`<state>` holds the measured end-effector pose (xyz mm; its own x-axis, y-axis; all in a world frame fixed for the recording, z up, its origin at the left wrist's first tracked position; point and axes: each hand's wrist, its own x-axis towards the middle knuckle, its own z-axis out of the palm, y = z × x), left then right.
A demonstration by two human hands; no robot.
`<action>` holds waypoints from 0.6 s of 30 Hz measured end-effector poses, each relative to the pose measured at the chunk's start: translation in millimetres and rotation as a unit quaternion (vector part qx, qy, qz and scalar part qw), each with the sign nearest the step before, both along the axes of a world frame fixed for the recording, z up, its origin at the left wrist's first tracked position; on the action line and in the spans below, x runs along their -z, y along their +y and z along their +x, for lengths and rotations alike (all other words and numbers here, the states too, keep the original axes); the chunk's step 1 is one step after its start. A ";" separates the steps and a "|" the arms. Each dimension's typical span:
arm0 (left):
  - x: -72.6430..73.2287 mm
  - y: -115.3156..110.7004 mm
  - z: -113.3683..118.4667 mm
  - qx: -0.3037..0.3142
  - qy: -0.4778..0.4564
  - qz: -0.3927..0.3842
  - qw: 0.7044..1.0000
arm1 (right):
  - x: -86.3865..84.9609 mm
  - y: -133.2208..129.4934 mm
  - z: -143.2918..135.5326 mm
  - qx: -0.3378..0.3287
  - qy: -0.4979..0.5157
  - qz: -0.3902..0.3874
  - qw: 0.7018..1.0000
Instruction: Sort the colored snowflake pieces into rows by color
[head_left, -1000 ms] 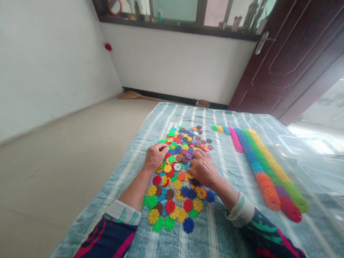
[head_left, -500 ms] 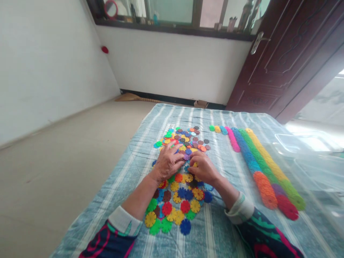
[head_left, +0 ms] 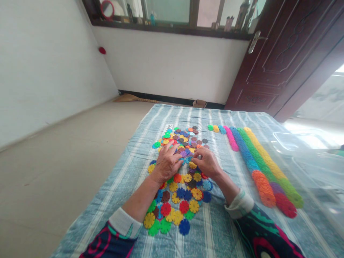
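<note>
Colourful notched discs [head_left: 175,197] lie spread in a loose pile on the striped cloth of the table [head_left: 113,200]. My left hand [head_left: 168,163] rests on the pile with its fingers spread, palm down, hiding the discs below. To its right, my right hand [head_left: 206,161] is over the pile's right side, thumb and fingertips bent together near some light blue discs [head_left: 186,160]. Whatever lies between those fingertips is too small to make out. Rows of overlapping discs sorted by colour, among them a blue row [head_left: 245,150] and a yellow row [head_left: 264,152], slant down the right side.
Clear plastic containers [head_left: 303,141] stand at the table's right edge. A small white label [head_left: 168,127] lies behind the pile. Beyond the table are a broom [head_left: 129,98], a small cardboard box [head_left: 199,104] and a dark red door [head_left: 279,53].
My right hand has shifted slightly right and upward, uncovering yellow and red discs near its wrist. My left hand stays nearly in place. The whole view has moved a little.
</note>
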<state>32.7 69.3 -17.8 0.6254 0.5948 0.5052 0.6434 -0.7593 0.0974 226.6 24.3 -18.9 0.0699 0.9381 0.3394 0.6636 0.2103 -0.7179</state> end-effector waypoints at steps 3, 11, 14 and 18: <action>0.1 -1.8 2.1 -0.003 0.021 -0.024 1.000 | 0.4 0.2 -0.6 -0.004 0.005 -0.006 1.000; 3.1 1.9 1.2 0.035 -0.013 -0.039 0.999 | 1.3 0.1 -1.5 -0.016 0.013 -0.005 1.000; 5.3 4.3 0.8 0.060 -0.048 -0.043 0.996 | -0.3 -0.4 -2.7 -0.035 0.021 -0.004 0.999; 7.1 7.0 -0.8 0.070 -0.102 -0.057 0.991 | -4.0 -2.1 -5.7 -0.049 0.031 -0.006 0.998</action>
